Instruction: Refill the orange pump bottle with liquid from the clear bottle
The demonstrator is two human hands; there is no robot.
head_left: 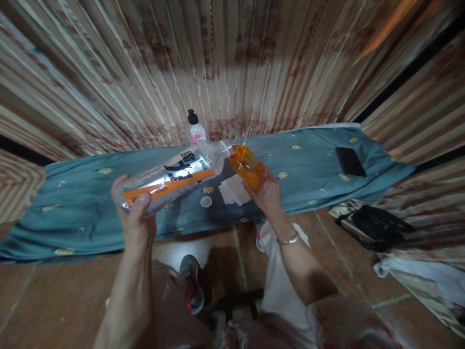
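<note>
My left hand [136, 206] is wrapped round the base of a large clear plastic bottle [170, 177] with a silver and orange label. The bottle is tilted, its neck pointing right. At its mouth is the top of a small orange bottle [245, 165], which my right hand [265, 189] grips from the right. Whether the two mouths touch I cannot tell. Below them a white cloth or tissue [234, 190] lies on the table, and a round whitish cap [206, 201] is beside it. A pump bottle [196, 131] with a black top stands behind the large bottle.
A teal cloth with pineapple prints [83, 198] covers the long narrow table. On its right part lies a dark phone [350, 162]. A black bag [378, 225] is low at the right. Striped curtains [218, 63] hang close behind the table.
</note>
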